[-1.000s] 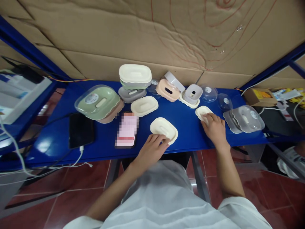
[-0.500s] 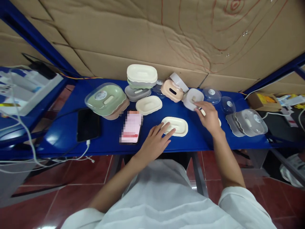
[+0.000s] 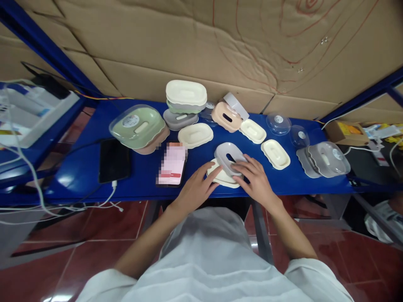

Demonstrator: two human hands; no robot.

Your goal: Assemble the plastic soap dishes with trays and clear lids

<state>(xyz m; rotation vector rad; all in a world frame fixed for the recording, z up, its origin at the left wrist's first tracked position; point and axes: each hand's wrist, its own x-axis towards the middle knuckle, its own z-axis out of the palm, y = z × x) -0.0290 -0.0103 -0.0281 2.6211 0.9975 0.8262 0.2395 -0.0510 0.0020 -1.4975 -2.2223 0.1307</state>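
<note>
A lilac-grey oval cover with a dark slot in its top (image 3: 227, 154) is tilted over a cream oval tray (image 3: 224, 180) near the table's front edge. My right hand (image 3: 256, 178) grips the cover at its right end, thumb toward me and fingers along the far side. At the tray's left end is my left hand (image 3: 197, 184), thumb and forefinger bent around the rim. The cover hides much of the tray; whether the two are seated together I cannot tell. More cream trays (image 3: 276, 154) lie to the right, and a cream oval piece (image 3: 195, 134) is behind my left hand.
Stacked oval pieces (image 3: 186, 91), a peach slotted cover (image 3: 226, 115) and clear domes (image 3: 278, 123) line the back. A green domed box (image 3: 140, 126), a black device (image 3: 115, 160) and a phone (image 3: 171, 164) are left. Grey domed boxes (image 3: 329, 158) stand right.
My right hand has brought the lilac-grey cover from the back right to above the cream tray, uncovering a cream tray there. My left hand has shifted slightly left, to the tray's end.
</note>
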